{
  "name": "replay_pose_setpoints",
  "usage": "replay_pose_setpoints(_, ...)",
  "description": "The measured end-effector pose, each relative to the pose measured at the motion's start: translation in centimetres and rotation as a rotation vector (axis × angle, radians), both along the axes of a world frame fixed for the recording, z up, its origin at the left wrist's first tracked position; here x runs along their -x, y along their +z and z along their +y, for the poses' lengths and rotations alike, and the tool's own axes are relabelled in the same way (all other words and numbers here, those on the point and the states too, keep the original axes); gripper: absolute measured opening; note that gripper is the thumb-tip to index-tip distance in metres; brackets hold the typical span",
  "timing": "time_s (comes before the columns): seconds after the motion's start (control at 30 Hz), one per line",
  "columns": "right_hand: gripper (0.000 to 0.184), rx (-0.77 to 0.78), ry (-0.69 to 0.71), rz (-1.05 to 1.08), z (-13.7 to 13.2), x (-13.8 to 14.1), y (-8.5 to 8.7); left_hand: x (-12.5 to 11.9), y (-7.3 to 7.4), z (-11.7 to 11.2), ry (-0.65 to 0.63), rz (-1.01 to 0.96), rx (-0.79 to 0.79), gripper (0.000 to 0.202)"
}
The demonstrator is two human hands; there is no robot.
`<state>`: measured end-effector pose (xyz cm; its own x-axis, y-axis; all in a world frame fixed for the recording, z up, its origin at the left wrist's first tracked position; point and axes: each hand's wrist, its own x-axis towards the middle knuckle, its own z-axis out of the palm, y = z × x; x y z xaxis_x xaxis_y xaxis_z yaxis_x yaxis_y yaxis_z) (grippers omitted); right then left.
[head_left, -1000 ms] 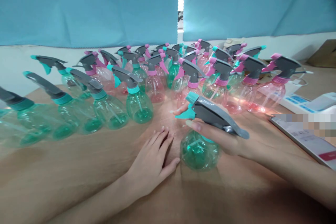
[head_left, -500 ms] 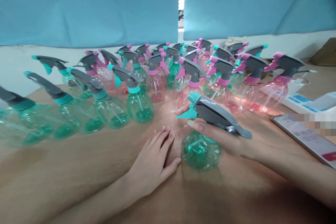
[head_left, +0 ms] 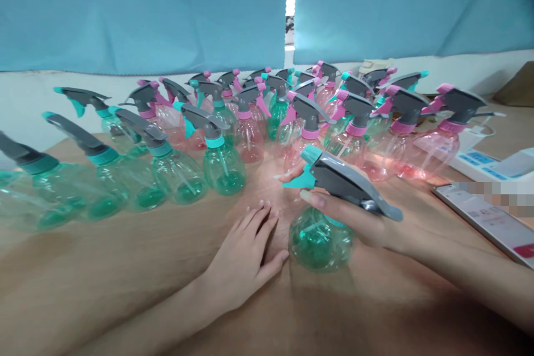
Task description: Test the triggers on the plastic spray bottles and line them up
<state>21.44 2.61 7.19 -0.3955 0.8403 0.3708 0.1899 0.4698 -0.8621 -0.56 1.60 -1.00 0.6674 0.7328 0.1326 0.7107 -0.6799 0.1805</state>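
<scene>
My right hand (head_left: 354, 219) is wrapped round the neck of a green spray bottle (head_left: 320, 245), below its grey head and turquoise nozzle. The bottle stands close to the table surface; whether its base touches the wood I cannot tell. Part of the fingers on its far side is hidden behind the spray head. My left hand (head_left: 248, 250) lies flat on the wooden table (head_left: 167, 272), just left of that bottle, its fingers stretched out and nothing in it. Beyond the left fingertips stands another green spray bottle (head_left: 224, 169).
Several more green bottles (head_left: 179, 175) line the left side. Pink spray bottles (head_left: 431, 147) fill the back and right, mixed with green ones. A phone (head_left: 484, 222) lies at the right, near a white device with blue keys (head_left: 479, 158). Blue curtains (head_left: 146, 11) hang behind.
Both hands and the held spray bottle keep their places. The whole view has shifted very slightly; nothing was taken hold of or let go.
</scene>
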Motion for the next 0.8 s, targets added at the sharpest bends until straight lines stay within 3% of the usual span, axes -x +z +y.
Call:
replay_pose_setpoints(0.23, 0.024, 0.039, 0.012, -0.021, 0.0, -0.3, -0.6, -0.1, 0.1, 0.0, -0.007, 0.011, -0.001, 0.061)
replay_pose_setpoints(0.8, 0.011, -0.037, -0.05, -0.025, 0.2, -0.1, 0.2, 0.0, 0.0, 0.0, 0.004, -0.007, 0.004, 0.059)
